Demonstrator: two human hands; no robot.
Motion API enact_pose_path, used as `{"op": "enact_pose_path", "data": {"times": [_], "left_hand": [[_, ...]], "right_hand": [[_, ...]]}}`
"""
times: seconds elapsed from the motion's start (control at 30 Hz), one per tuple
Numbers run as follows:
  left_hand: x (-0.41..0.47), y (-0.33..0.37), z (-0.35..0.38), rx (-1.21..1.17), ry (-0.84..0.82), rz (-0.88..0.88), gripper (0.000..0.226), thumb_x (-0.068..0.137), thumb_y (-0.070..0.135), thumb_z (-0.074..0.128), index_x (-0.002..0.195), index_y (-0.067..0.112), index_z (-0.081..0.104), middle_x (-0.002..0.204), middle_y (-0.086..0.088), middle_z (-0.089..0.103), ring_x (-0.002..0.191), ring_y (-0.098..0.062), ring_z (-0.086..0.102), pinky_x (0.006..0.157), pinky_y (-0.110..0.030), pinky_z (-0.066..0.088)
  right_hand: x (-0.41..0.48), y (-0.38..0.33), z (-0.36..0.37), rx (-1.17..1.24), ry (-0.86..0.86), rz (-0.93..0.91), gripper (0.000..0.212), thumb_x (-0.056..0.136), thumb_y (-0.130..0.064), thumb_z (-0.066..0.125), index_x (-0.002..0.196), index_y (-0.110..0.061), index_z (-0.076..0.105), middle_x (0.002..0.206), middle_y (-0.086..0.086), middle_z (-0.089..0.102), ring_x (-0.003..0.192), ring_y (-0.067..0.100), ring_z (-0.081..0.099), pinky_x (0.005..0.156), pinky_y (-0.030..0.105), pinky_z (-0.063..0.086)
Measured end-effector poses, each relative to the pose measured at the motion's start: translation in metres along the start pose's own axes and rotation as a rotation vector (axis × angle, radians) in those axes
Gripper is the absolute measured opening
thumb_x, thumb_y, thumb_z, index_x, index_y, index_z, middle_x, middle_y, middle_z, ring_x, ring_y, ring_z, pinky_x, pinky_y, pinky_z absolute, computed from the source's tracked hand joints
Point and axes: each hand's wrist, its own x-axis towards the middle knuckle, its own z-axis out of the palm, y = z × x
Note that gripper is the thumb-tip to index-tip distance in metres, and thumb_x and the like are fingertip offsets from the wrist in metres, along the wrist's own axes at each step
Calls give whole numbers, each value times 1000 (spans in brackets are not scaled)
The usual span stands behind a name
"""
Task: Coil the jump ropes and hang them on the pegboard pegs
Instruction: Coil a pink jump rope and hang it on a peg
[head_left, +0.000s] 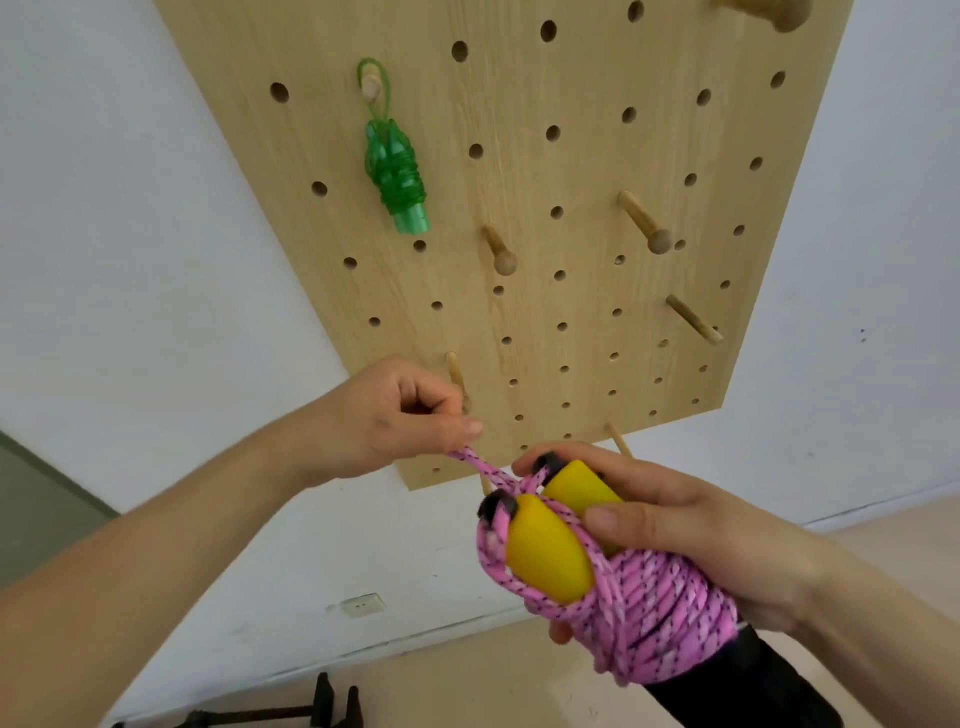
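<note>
A pink jump rope (660, 603) is wound in a thick coil around its two yellow handles (545, 551). My right hand (691, 535) grips this bundle, thumb across the wraps. My left hand (400, 415) pinches a loop of the pink rope that leads out from the handle tops, just below the wooden pegboard (519, 208). A green jump rope (397, 176), coiled, hangs by its loop from a peg (370, 88) at the upper left of the board.
Several bare wooden pegs stick out of the board, among them one at the middle (500, 250), one to the right (644, 222) and one beside my left hand (457, 376). White wall surrounds the board. A dark stand (291, 714) sits on the floor below.
</note>
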Motion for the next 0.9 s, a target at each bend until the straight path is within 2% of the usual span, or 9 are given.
{"op": "enact_pose_path", "data": {"times": [0.13,0.2,0.3,0.4,0.5,0.6,0.7,0.8,0.9], "left_hand": [[-11,6,18,-429,-92,35,28,80,41,70,73,15,68,86,-9,63,74,-14,58,68,-23,47],[-11,9,30,-536,15,30,24,83,37,68,74,15,69,80,-7,66,70,-13,60,64,-21,48],[-5,10,40,-452,306,5,22,79,35,67,61,21,67,60,-1,59,60,-15,54,56,-19,43],[-8,12,39,-359,438,9,21,75,33,66,68,14,70,51,2,54,49,-9,49,51,-16,40],[-21,8,28,-369,468,24,26,73,32,69,76,6,74,53,-5,56,53,-11,50,51,-18,42],[-40,4,19,-409,429,43,13,69,24,73,72,13,78,65,-11,69,63,-14,64,58,-21,50],[-58,-8,12,-390,437,51,1,72,13,77,71,12,77,67,-8,72,64,-16,67,62,-29,56],[-72,-21,2,-339,522,59,6,77,10,75,71,10,77,60,-2,70,57,-12,64,56,-29,54],[-80,-24,0,-286,581,114,10,80,13,73,71,13,75,59,4,69,58,-8,65,57,-20,53]], "right_hand": [[4,6,-18,-85,116,-17,56,80,-22,76,132,-26,56,134,17,57,117,37,59,101,51,45],[11,10,-16,-334,274,-77,52,79,-26,68,128,-38,58,134,1,60,121,25,58,108,52,40],[29,11,8,-531,601,-340,43,82,-27,55,122,-39,63,126,-14,64,119,6,58,108,42,41],[56,9,39,-697,550,-494,33,92,-27,62,125,-27,59,120,-11,67,118,7,58,103,37,44],[81,9,51,-865,641,-527,30,85,-27,73,113,-27,64,107,-14,69,110,7,62,101,38,44],[97,13,64,-744,611,-518,22,82,-12,74,102,-11,64,96,7,71,96,17,69,88,39,55],[113,27,77,-618,621,-468,12,81,-9,65,91,-6,68,84,18,68,78,20,64,73,42,54],[125,45,86,-665,679,-441,24,82,-22,60,91,-3,71,92,22,65,79,25,57,82,53,50],[138,59,101,-458,729,-554,15,80,-12,61,83,-3,72,93,16,68,85,22,63,78,36,54]]}}
